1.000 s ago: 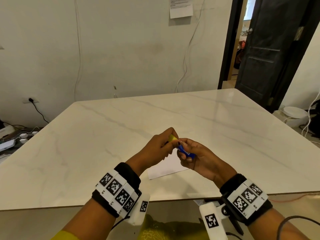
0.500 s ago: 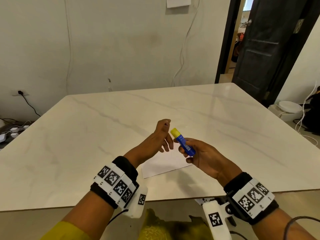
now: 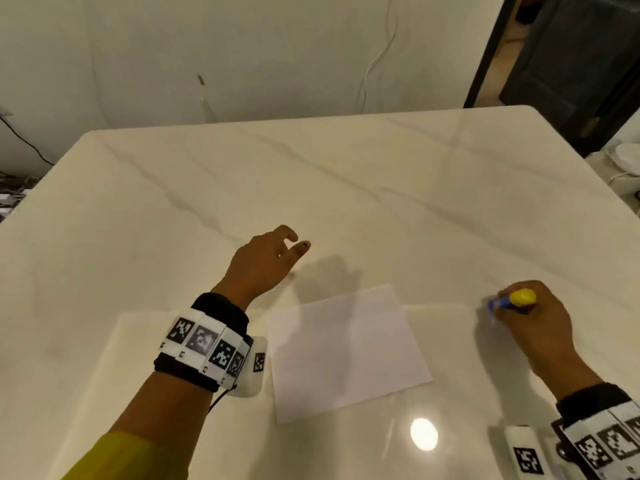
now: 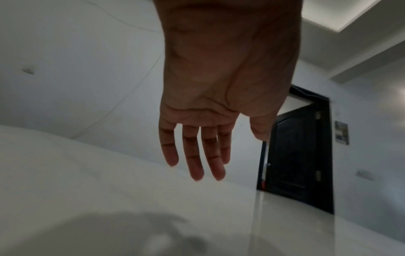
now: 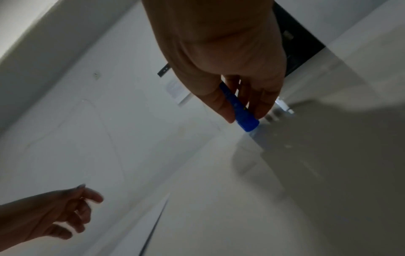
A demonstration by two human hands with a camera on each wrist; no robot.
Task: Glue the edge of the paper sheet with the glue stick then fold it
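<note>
A white paper sheet [image 3: 346,351] lies flat on the marble table [image 3: 207,188], between my hands. My right hand [image 3: 519,306] is off to the right of the sheet, low over the table, and pinches a blue glue stick [image 3: 502,302] with a yellow cap [image 3: 522,296]. In the right wrist view the glue stick [image 5: 238,109] sits between thumb and fingers, its blue end pointing down at the table. My left hand [image 3: 277,251] hovers beyond the sheet's far left corner, holding nothing. In the left wrist view its fingers [image 4: 195,155] hang straight and loose.
A dark door [image 3: 568,53] stands open at the back right. A white wall with cables [image 3: 374,60] lies behind the table. Some white items [image 3: 623,161] sit on the floor at the right. A lamp glare [image 3: 424,434] reflects on the table near me.
The hands have parted. My right hand carried the capped glue stick out to the right and down toward the table. My left hand let go and moved left. The view tilted downward.
</note>
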